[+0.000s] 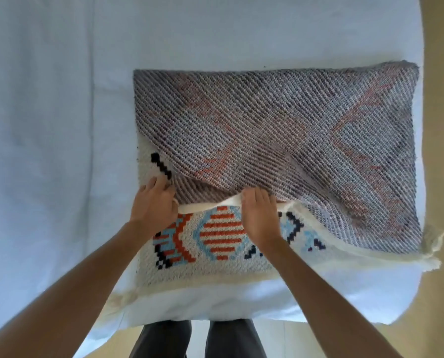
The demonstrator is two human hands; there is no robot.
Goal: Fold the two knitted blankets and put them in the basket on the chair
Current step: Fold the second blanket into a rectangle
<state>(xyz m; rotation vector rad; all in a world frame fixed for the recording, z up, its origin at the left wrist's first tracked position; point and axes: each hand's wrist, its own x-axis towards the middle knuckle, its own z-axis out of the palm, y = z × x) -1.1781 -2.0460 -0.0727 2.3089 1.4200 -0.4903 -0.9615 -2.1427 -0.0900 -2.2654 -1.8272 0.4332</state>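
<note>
As I looked down through the head camera, the bed (48,125) on the left wore a smooth, pale blue sheet. Next came the left hand (152,205), with its fingers curled round the near left corner of the folded-over flap. The knitted blanket (280,120) lay flat on the bed, right in front of me, with its far half folded toward me. The flap showed the back side, grey and slanted in thin ribs with faint pink marks. Under it the front side was cream with orange, light blue and black blocks.

The right hand (261,215) gripped the thick cream edge (210,206) of the same flap, a little way along from the left hand. I judged the blanket to be soft, floppy and a bit heavy, so it would sag between two grips. I thought the best place to hold it was along that firm edge, near the corners.

Far right, a woolly fringe (432,244) hung off the blanket's corner, past the side of the bed. I could not see a second blanket, a basket or a chair.
</note>
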